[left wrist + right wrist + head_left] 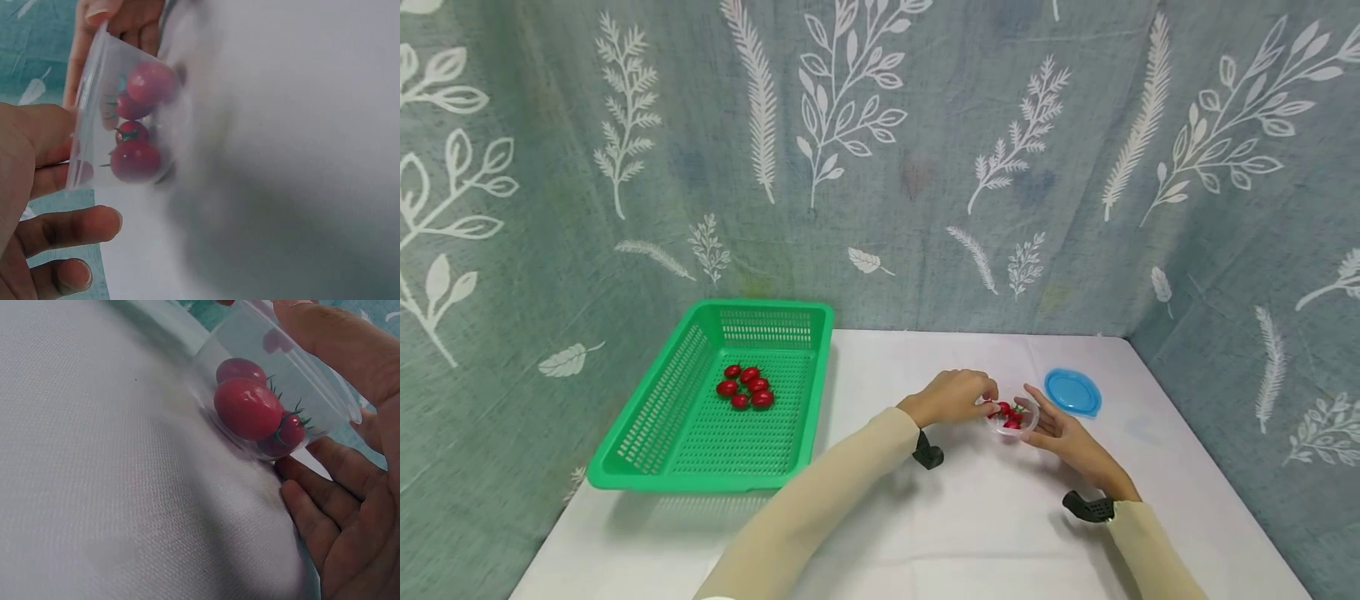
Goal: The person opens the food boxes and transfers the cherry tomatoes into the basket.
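Observation:
A small clear plastic container (1012, 419) lies tipped toward the left on the white table, with several cherry tomatoes (249, 406) inside. My right hand (1039, 414) holds it from the right, the thumb (325, 344) over its wall and the fingers (322, 512) underneath. My left hand (989, 399) reaches into its mouth. In the left wrist view its thumb (40, 134) and forefinger meet on a red tomato (85, 172) at the rim. Other tomatoes (134, 160) sit deeper in the container.
A green slotted basket (647, 417) stands at the left of the table with several cherry tomatoes (747, 387) on its floor. A blue round lid (1072, 392) lies just behind my right hand. Leaf-patterned cloth walls surround the table.

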A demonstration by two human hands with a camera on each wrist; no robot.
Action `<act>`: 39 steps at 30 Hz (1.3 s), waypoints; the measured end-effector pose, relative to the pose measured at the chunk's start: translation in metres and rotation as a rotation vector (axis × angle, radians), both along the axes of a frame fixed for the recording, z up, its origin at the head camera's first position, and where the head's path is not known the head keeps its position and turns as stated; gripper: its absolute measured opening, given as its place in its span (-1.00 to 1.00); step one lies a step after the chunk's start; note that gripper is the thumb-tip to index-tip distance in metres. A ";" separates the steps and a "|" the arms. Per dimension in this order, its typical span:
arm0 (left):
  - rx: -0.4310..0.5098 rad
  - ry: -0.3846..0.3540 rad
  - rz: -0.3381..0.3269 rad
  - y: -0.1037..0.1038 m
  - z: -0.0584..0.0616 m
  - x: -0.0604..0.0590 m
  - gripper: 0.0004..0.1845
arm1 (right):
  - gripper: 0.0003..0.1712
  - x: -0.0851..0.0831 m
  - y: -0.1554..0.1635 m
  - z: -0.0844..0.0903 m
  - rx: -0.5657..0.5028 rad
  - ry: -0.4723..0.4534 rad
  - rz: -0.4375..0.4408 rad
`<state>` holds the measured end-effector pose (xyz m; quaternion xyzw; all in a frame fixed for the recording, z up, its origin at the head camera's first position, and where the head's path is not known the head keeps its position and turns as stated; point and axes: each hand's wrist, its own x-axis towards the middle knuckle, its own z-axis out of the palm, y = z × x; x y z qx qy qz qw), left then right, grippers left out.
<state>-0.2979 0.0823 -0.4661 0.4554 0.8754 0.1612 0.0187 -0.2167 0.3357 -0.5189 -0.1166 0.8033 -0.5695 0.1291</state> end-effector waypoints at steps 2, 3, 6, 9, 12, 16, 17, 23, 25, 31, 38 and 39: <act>-0.023 0.031 -0.004 0.001 -0.002 0.000 -0.78 | 0.04 -0.001 0.000 0.000 0.002 -0.005 -0.003; -0.041 0.048 -0.005 0.001 -0.002 0.001 -0.77 | 0.05 -0.001 0.000 0.000 0.001 -0.007 -0.004; -0.116 0.112 0.001 0.004 -0.003 0.003 -0.70 | 0.07 -0.001 0.000 0.000 -0.008 -0.004 0.000; -0.187 0.177 0.000 0.008 -0.004 0.006 -0.61 | 0.07 0.000 -0.001 0.001 -0.015 -0.001 0.003; -0.220 0.174 -0.010 0.011 -0.005 0.007 -0.57 | 0.07 0.000 -0.002 0.000 -0.022 0.004 0.008; -0.186 0.015 -0.005 0.014 -0.009 0.006 -0.63 | 0.07 0.000 -0.002 0.000 -0.030 0.006 0.009; -0.170 -0.032 0.002 0.014 -0.009 0.005 -0.66 | 0.08 0.000 -0.002 0.000 -0.030 0.007 0.007; -0.050 -0.266 0.019 0.015 -0.011 0.002 -0.73 | 0.09 0.000 -0.002 0.002 -0.003 0.000 -0.012; 0.000 -0.344 0.015 0.015 -0.011 0.002 -0.75 | 0.10 0.000 -0.003 0.002 0.006 -0.011 -0.021; 0.139 -0.479 0.030 0.015 -0.012 0.001 -0.77 | 0.13 -0.001 -0.003 0.000 -0.001 -0.030 -0.026; 0.213 -0.524 0.109 0.016 -0.012 0.000 -0.71 | 0.11 -0.001 -0.003 0.000 0.013 -0.015 -0.022; 0.218 -0.523 0.114 0.016 -0.012 -0.001 -0.73 | 0.11 -0.001 -0.002 0.001 0.014 -0.016 -0.020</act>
